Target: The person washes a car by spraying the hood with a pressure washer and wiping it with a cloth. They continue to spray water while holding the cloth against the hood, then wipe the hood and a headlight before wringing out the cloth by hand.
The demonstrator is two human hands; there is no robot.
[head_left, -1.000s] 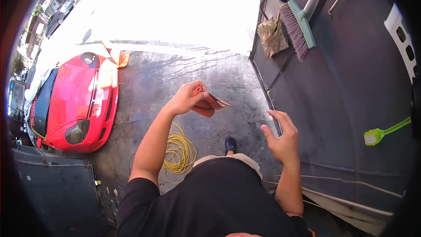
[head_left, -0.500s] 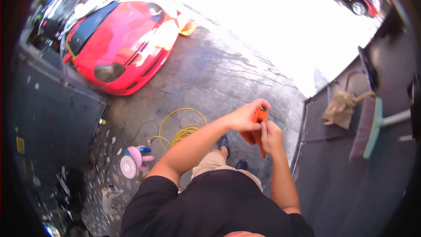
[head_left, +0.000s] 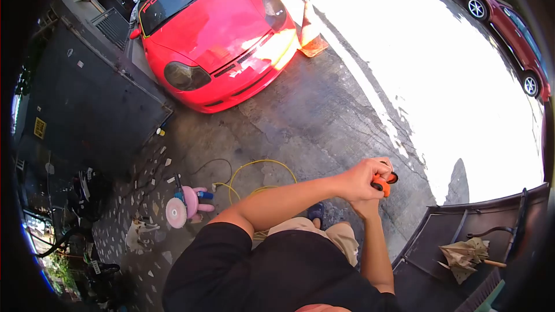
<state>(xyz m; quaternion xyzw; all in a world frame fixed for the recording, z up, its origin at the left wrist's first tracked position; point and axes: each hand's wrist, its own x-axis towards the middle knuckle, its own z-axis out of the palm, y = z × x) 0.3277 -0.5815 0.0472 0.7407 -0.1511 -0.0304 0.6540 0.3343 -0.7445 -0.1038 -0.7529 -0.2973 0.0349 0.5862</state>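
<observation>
My left hand (head_left: 367, 178) is closed around an orange object with black parts (head_left: 385, 186), out in front of my body. Just below it, my right hand (head_left: 365, 208) presses up against the left and also seems closed on the orange object. Most of the right fingers are hidden. The object's exact kind cannot be made out, since only its orange body and dark rounded ends poke out past the fingers. Beneath my left forearm, a yellow cord (head_left: 263, 162) lies coiled on the concrete.
A red car (head_left: 214, 40) stands ahead, partly under a grey cover. On the floor to the left sits a power polisher with a white pad (head_left: 176, 212) and pink parts. A dark gate panel (head_left: 92, 98) is at left; another metal panel (head_left: 439, 237) holds a crumpled brown bundle (head_left: 465, 257).
My view has turned right. My hands have come closer together, the left now over the right, and the orange object's hanging part no longer shows.
</observation>
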